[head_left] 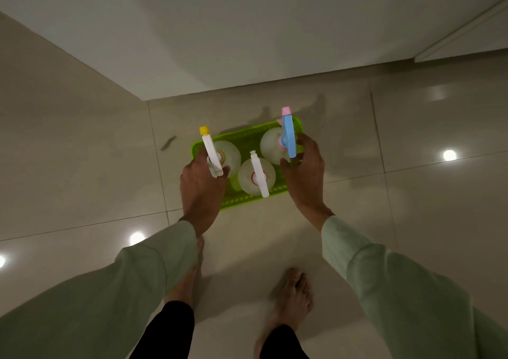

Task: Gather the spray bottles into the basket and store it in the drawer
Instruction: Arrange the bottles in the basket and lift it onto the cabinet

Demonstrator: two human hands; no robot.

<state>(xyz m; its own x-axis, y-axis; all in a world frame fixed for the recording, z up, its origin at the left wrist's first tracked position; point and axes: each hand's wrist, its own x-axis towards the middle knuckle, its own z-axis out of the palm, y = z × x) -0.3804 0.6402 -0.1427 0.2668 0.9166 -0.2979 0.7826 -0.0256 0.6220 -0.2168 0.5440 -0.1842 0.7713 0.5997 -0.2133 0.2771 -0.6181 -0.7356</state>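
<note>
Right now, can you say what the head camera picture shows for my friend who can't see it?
A person's left hand and right hand hold the sides of a green basket above a tiled floor. Inside stand three spray bottles: yellow-tipped, white and blue-and-pink.

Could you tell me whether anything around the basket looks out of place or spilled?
No spill shows. The three bottles stand upright in the green basket. The only stray thing is a small dark scrap on the floor tile left of it; what it is cannot be told.
</note>
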